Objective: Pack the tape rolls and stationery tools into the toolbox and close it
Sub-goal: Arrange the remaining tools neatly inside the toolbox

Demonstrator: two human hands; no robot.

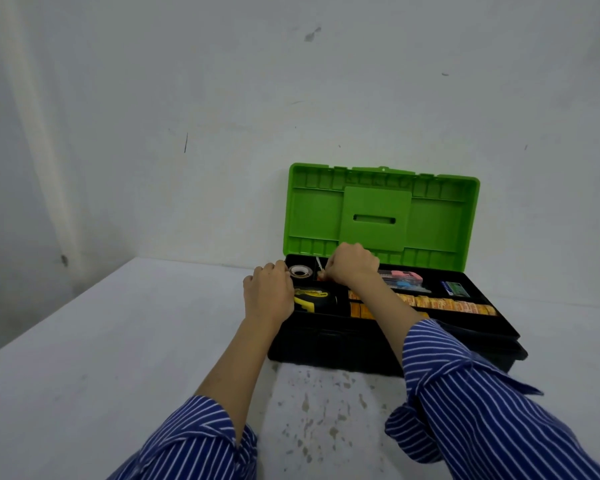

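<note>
Over the open toolbox [395, 355] tray, both hands curl, grips unclear; labels perhaps too blurred to read

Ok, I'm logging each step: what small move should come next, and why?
Probably let the right hand drop the small white item it pinches into the tray and withdraw. The table shows nothing left to pack, and the green lid stands open.

Bare room, kind unclear, maybe a plain workroom: scuffed white wall [222, 98] with marks, white surface [84, 341] pushed into the corner, stained near the front edge. No furnishings visible.
</note>
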